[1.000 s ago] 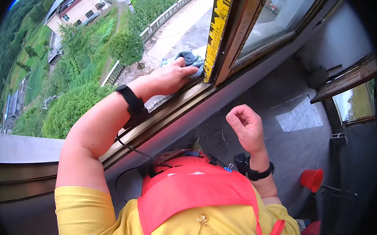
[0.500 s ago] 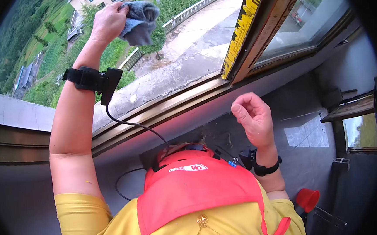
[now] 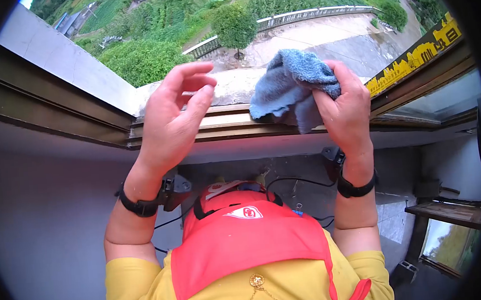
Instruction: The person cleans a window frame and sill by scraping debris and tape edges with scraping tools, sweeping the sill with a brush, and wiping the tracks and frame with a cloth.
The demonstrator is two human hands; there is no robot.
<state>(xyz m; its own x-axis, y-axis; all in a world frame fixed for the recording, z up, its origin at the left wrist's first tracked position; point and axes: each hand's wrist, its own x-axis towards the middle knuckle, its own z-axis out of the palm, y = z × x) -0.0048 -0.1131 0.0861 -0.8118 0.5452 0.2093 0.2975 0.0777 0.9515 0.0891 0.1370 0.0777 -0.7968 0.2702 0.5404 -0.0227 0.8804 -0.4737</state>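
A crumpled blue-grey cloth (image 3: pixel 295 87) hangs from my right hand (image 3: pixel 349 106), pinched between the thumb and fingers. It is above the metal window track (image 3: pixel 222 120), and its lower edge overlaps the track in view; whether they touch I cannot tell. To the left, my left hand (image 3: pixel 171 118) is raised with fingers curved and apart from the thumb, holding nothing. Both wrists wear black straps with small devices and cables.
On the right stands a window sash (image 3: pixel 427 103) with a yellow-and-black strip (image 3: pixel 412 60) along its frame. A brown frame (image 3: pixel 52 96) borders the opening on the left. Outside lie a concrete yard, a balustrade (image 3: pixel 320 14) and greenery. A wooden stool-like piece (image 3: pixel 448 213) is at lower right.
The cloth has passed from my left hand to my right. My left hand has come back and down from outside the window; my right has risen. The view has turned.
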